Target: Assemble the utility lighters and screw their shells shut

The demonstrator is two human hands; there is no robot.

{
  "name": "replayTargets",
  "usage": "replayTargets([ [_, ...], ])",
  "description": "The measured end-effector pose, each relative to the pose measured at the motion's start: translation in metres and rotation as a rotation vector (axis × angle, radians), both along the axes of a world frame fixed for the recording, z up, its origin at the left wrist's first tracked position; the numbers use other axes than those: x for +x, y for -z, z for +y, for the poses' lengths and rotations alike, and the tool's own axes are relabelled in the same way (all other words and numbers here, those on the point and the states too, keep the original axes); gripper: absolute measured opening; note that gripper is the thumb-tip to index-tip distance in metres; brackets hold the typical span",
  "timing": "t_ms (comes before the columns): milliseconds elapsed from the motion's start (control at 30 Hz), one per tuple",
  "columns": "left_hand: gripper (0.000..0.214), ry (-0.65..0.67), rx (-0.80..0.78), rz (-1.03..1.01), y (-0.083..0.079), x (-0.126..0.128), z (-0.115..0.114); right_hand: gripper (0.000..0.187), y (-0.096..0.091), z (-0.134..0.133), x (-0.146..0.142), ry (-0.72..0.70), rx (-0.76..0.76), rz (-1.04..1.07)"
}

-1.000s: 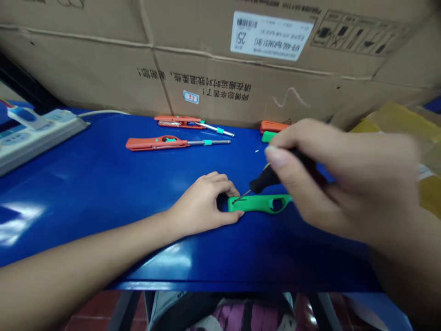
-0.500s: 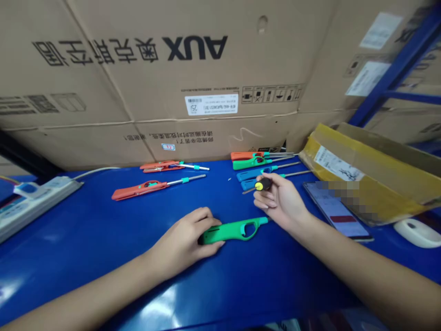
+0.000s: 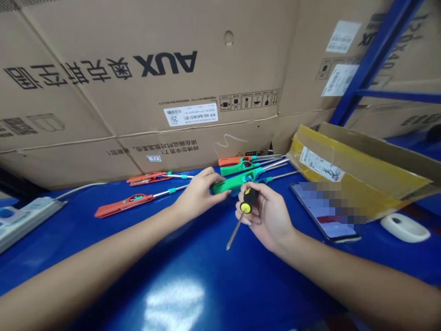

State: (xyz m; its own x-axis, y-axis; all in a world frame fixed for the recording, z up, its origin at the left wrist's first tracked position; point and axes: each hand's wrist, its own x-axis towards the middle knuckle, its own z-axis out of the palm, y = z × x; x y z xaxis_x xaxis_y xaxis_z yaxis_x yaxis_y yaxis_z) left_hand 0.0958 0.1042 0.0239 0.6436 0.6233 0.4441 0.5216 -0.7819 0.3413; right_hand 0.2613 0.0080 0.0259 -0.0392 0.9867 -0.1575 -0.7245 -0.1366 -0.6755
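My left hand (image 3: 200,194) is closed on the rear end of a green utility lighter (image 3: 232,183), whose metal tube points to the back right. This lighter is over the group on the right, where an orange lighter (image 3: 230,161) and another green lighter (image 3: 231,169) lie, with blue ones mostly hidden. In my right hand (image 3: 270,216) is a small screwdriver (image 3: 248,198) with a black and yellow handle, its shaft slanting down toward the table. Two red lighters lie left of my left hand: a whole-looking one (image 3: 126,206) in front, and one with its inside showing (image 3: 148,178) behind.
Large cardboard boxes (image 3: 138,101) wall off the back of the blue table (image 3: 131,285). On the right are a phone (image 3: 320,214), a white mouse (image 3: 404,227) and a yellow-taped open carton (image 3: 347,179). A power strip (image 3: 31,220) lies at the left edge.
My left hand has carried the green lighter away from me to the group at the back right. My right hand has turned the screwdriver tip downward toward me. The view has shifted right.
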Motion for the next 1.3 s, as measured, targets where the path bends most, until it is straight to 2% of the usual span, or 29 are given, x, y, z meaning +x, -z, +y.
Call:
replayTargets([
  [167,0.019,0.044,0.027,0.055,0.019,0.041,0.041,0.015,0.003,0.007,0.004,0.001,-0.025,0.027],
  [267,0.023,0.061,0.036,0.117,0.025,0.051,0.052,0.015,0.003,0.008,0.004,-0.002,-0.04,0.038],
  [500,0.053,0.1,0.09,0.253,0.022,0.046,0.033,0.017,0.006,0.005,0.0,-0.036,-0.066,0.045],
  [600,0.051,0.107,0.085,0.299,0.022,0.046,0.031,0.016,0.008,0.006,-0.001,-0.039,-0.072,0.038],
  [833,0.047,0.053,0.084,0.332,0.026,0.051,0.047,0.016,0.009,0.01,0.0,-0.013,-0.082,0.008],
  [967,0.049,0.035,0.109,0.331,0.024,0.052,0.049,0.014,0.009,0.012,0.002,0.002,-0.085,-0.022],
  [1133,0.057,0.002,0.133,0.302,0.005,0.031,0.044,0.016,0.012,0.017,0.009,0.037,-0.077,-0.078],
  [1200,0.058,-0.033,0.134,0.297,-0.007,0.01,0.042,0.014,0.013,0.022,0.014,0.064,-0.069,-0.108],
  [1300,0.055,-0.077,0.09,0.34,-0.021,-0.037,0.042,0.013,0.013,0.03,0.02,0.081,-0.061,-0.177],
])
